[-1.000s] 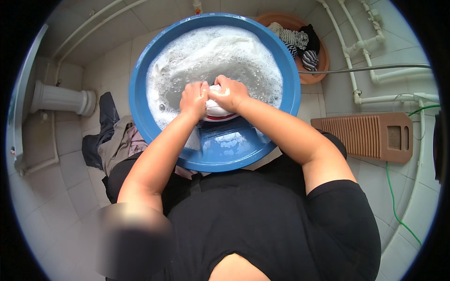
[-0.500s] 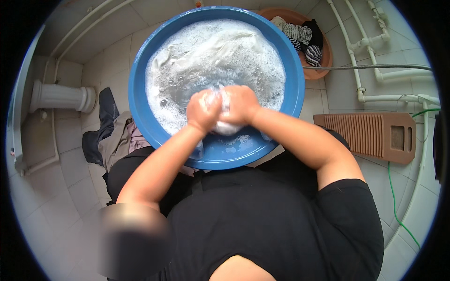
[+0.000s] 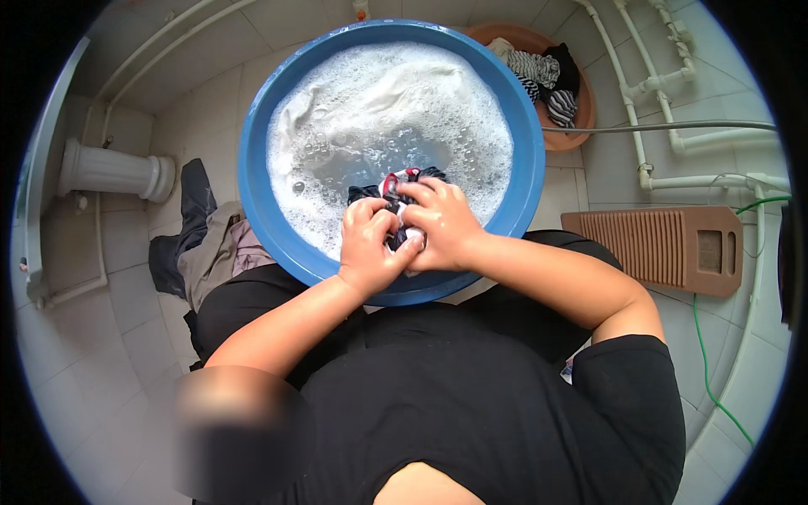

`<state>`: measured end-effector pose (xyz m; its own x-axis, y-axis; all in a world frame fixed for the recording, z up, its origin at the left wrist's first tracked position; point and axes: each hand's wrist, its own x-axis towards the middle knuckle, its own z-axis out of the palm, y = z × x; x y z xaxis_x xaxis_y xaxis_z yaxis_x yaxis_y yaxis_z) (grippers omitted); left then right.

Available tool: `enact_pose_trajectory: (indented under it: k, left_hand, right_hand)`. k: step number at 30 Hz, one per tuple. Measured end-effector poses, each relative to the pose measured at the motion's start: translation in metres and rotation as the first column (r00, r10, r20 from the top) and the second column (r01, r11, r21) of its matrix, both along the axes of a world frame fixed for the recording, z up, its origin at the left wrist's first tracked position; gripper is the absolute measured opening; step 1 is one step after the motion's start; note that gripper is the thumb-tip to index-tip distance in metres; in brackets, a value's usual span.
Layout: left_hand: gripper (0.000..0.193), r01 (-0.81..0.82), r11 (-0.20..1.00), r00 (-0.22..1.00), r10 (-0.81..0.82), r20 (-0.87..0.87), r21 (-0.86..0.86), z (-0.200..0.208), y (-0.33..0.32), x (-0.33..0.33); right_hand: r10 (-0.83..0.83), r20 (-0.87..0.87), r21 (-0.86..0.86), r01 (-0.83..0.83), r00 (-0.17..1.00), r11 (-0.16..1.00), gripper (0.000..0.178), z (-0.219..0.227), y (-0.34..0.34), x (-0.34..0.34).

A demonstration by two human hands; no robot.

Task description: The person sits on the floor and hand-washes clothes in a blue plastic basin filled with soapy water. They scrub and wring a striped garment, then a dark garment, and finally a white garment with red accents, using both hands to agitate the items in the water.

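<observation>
A large round blue basin (image 3: 254,160) stands in front of me, filled with foamy water. White cloth (image 3: 337,105) floats half under the suds in its far part. Over the basin's near side, my left hand (image 3: 367,242) and my right hand (image 3: 446,225) are closed side by side on a wet, bunched garment (image 3: 364,194). The garment is dark, with white and red parts; its kind is not clear. My thumbs almost meet on its near side, and the fingers curl over it. Part of the bundle is hidden beneath my hands.
An orange-brown basin (image 3: 581,135) with striped and dark clothes stands at the far right. A brown washboard (image 3: 627,244) lies on the tiles to the right, by white pipes (image 3: 640,156) and a green cord (image 3: 705,362). Clothes (image 3: 202,252) lie left of the blue basin, near a white pedestal (image 3: 109,172).
My hands, pressed together and blurred over the water before, have come slightly nearer and spread across the bundle. The garment's dark and red parts now show between my fingers.
</observation>
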<state>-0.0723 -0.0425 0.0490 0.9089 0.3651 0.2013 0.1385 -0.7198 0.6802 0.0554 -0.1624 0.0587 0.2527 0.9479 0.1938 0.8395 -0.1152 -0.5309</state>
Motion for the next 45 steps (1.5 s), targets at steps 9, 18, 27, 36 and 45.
enact_pose_trajectory:
  k: [9,18,27,36,45]
  left_hand:
    - [0.026,0.085,0.986,0.991,-0.067,0.120,-0.146,-0.040,0.040,0.043]
    - [0.040,0.096,0.902,0.995,-0.071,0.076,-0.421,-0.068,0.070,0.055]
    - [0.039,-0.398,0.669,0.897,0.426,-0.115,-0.628,-0.053,0.074,0.055]
    - [0.038,-0.658,0.718,0.724,0.686,0.073,-0.229,-0.046,0.129,0.001]
    - [0.045,-0.214,0.904,0.967,0.249,-0.050,0.370,-0.026,0.070,0.025]
  right_hand:
    - [-0.052,-0.004,0.105,0.052,0.999,0.993,0.026,-0.034,0.042,0.016]
    - [-0.163,-0.315,-0.142,0.124,0.935,0.982,0.034,-0.036,0.061,0.041]
    - [-0.262,-0.948,-0.142,0.499,0.179,0.855,0.038,-0.052,0.048,0.070]
    - [-0.100,-0.984,-0.166,0.560,-0.148,0.811,0.047,0.023,0.003,0.097]
    - [-0.536,-0.690,-0.065,0.696,0.487,0.715,0.043,-0.050,0.020,0.136]
